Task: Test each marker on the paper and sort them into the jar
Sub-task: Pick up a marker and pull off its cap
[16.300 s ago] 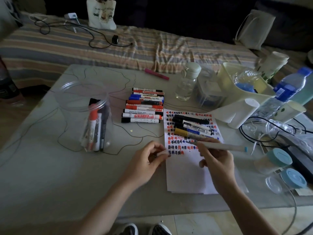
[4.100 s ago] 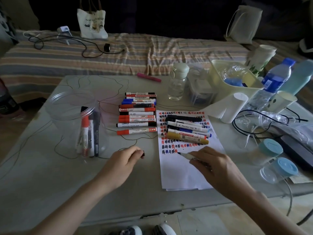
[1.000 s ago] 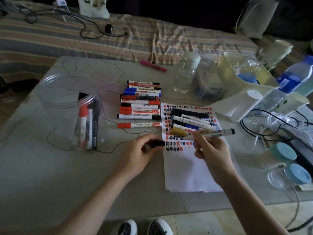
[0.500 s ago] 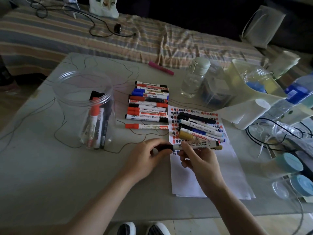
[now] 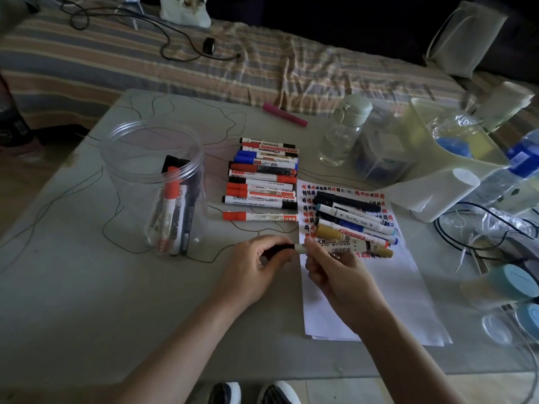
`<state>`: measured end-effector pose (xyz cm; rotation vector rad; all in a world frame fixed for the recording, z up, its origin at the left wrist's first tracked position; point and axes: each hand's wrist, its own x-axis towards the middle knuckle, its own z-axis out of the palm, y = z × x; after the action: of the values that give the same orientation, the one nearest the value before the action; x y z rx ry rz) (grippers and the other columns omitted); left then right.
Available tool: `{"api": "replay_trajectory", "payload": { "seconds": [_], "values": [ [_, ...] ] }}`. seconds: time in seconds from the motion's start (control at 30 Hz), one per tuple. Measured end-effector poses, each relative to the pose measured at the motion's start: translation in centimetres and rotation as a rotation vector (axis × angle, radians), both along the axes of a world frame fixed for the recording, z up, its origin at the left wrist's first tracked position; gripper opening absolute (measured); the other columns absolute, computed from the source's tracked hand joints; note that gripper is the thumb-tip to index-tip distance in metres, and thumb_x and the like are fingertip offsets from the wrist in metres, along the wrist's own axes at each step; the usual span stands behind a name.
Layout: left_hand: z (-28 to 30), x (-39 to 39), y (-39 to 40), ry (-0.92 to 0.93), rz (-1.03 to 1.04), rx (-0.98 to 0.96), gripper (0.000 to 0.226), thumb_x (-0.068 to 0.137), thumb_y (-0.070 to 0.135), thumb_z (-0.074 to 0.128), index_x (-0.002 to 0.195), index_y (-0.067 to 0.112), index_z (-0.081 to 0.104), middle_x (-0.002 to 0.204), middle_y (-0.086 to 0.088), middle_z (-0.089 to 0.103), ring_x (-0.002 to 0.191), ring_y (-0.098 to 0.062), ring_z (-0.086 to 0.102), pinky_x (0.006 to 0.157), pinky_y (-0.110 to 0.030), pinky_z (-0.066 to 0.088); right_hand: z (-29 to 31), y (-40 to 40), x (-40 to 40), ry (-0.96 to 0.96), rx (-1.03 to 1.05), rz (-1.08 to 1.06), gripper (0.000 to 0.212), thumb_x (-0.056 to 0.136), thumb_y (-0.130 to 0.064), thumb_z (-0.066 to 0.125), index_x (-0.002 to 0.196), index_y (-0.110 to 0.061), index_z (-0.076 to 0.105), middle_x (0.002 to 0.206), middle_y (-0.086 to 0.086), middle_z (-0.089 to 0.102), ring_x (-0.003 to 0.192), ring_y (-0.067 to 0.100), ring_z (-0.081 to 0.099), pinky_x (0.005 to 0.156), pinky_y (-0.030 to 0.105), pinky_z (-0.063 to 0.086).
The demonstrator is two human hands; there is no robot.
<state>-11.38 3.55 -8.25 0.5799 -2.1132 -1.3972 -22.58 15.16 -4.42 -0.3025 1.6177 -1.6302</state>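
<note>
Table (image 5: 116, 301) — marker (image 5: 335, 247) between hands

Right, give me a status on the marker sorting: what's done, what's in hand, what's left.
Done: a few markers stand in the clear jar, and the paper carries rows of test marks.
In hand: the right hand holds a whiteboard marker while the left hand fits its black cap.
Left: the row of whiteboard markers on the table and the marker group lying on the paper.
</note>
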Motion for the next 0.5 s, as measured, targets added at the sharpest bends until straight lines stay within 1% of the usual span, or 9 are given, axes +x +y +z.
{"api": "replay_trajectory", "payload": {
  "seconds": [0.07, 0.1, 0.17, 0.23, 0.27, 0.3, 0.37, 0.43, 0.5],
  "values": [
    [0.0, -0.2, 0.0, -0.008, -0.017, -0.031, 0.014, 0.089, 0.029, 0.067, 0.102, 0.026, 0.070, 0.092, 0.017, 0.070, 0.086, -0.001, 0.064, 0.073, -0.014, 0.049, 0.4, 0.5, -0.4, -0.057, -0.009, 0.038, 0.014, 0.084, -0.022, 0.071, 0.087, -0.010, 0.065, 0.068, 0.006, 0.053, 0.059, 0.012, 0.050, 0.051, 0.021, 0.043],
    [0.1, -0.2, 0.0, -0.001, -0.021, -0.029, 0.013, 0.089, 0.028, 0.067, 0.102, 0.027, 0.070, 0.093, 0.017, 0.069, 0.086, -0.001, 0.063, 0.072, -0.012, 0.047, 0.7, 1.0, -0.7, -0.069, -0.005, 0.063, 0.019, 0.082, -0.025, 0.072, 0.091, -0.009, 0.065, 0.069, 0.005, 0.054, 0.059, 0.011, 0.051, 0.050, 0.020, 0.044],
    [0.3, -0.2, 0.3, 0.026, -0.009, -0.005, 0.015, 0.088, 0.023, 0.069, 0.101, 0.029, 0.069, 0.094, 0.018, 0.068, 0.085, -0.001, 0.061, 0.072, -0.009, 0.044, 1.6, 2.2, -1.7, -0.068, 0.008, 0.082, 0.037, 0.076, -0.036, 0.073, 0.100, -0.009, 0.066, 0.071, 0.002, 0.057, 0.061, 0.009, 0.052, 0.053, 0.020, 0.045],
    [0.2, -0.1, 0.3, 0.046, 0.016, -0.005, 0.019, 0.086, 0.017, 0.071, 0.103, 0.025, 0.071, 0.096, 0.017, 0.069, 0.087, -0.003, 0.062, 0.073, -0.010, 0.046, 2.4, 3.6, -2.9, -0.006, 0.030, 0.044, 0.041, 0.076, -0.040, 0.071, 0.102, -0.009, 0.069, 0.075, 0.003, 0.062, 0.065, 0.011, 0.055, 0.058, 0.022, 0.047],
    [0.1, -0.1, 0.3, 0.053, 0.023, -0.009, 0.021, 0.085, 0.014, 0.072, 0.103, 0.023, 0.071, 0.097, 0.016, 0.069, 0.089, -0.005, 0.062, 0.074, -0.012, 0.047, 2.7, 4.2, -3.5, 0.093, 0.070, 0.043, 0.034, 0.079, -0.037, 0.070, 0.099, -0.010, 0.071, 0.077, 0.004, 0.065, 0.067, 0.012, 0.058, 0.061, 0.023, 0.049],
    [0.1, -0.1, 0.2, 0.059, 0.028, -0.011, 0.021, 0.083, 0.012, 0.073, 0.102, 0.022, 0.072, 0.097, 0.015, 0.070, 0.089, -0.007, 0.063, 0.074, -0.013, 0.049, 2.9, 4.7, -4.1, 0.268, 0.142, 0.083, 0.024, 0.082, -0.033, 0.070, 0.094, -0.013, 0.072, 0.077, 0.002, 0.069, 0.067, 0.013, 0.061, 0.062, 0.023, 0.050],
    [0.1, -0.3, 0.4, 0.059, 0.031, -0.022, 0.022, 0.081, 0.010, 0.075, 0.098, 0.023, 0.073, 0.094, 0.014, 0.070, 0.088, -0.009, 0.063, 0.073, -0.015, 0.050, 2.7, 5.2, -4.9, 0.720, 0.284, 0.264, 0.004, 0.088, -0.025, 0.069, 0.088, -0.024, 0.073, 0.077, -0.005, 0.072, 0.068, 0.006, 0.065, 0.062, 0.019, 0.052],
    [0.3, -0.6, 0.5, 0.018, 0.000, -0.054, 0.023, 0.079, 0.010, 0.077, 0.095, 0.026, 0.073, 0.093, 0.014, 0.070, 0.085, -0.008, 0.062, 0.072, -0.014, 0.048, 1.7, 5.1, -5.3, 1.009, 0.378, 0.428, 0.008, 0.090, -0.029, 0.067, 0.095, -0.031, 0.073, 0.085, -0.015, 0.071, 0.077, 0.001, 0.065, 0.068, 0.014, 0.051],
    [0.1, -0.8, 0.3, -0.034, -0.041, -0.120, 0.027, 0.077, 0.017, 0.079, 0.099, 0.029, 0.070, 0.097, 0.013, 0.068, 0.088, -0.006, 0.061, 0.075, -0.017, 0.049, 1.4, 4.8, -5.6, 1.148, 0.410, 0.399, 0.016, 0.090, -0.032, 0.068, 0.104, -0.027, 0.073, 0.092, -0.018, 0.068, 0.081, -0.003, 0.063, 0.072, 0.007, 0.048]
  ]
}}
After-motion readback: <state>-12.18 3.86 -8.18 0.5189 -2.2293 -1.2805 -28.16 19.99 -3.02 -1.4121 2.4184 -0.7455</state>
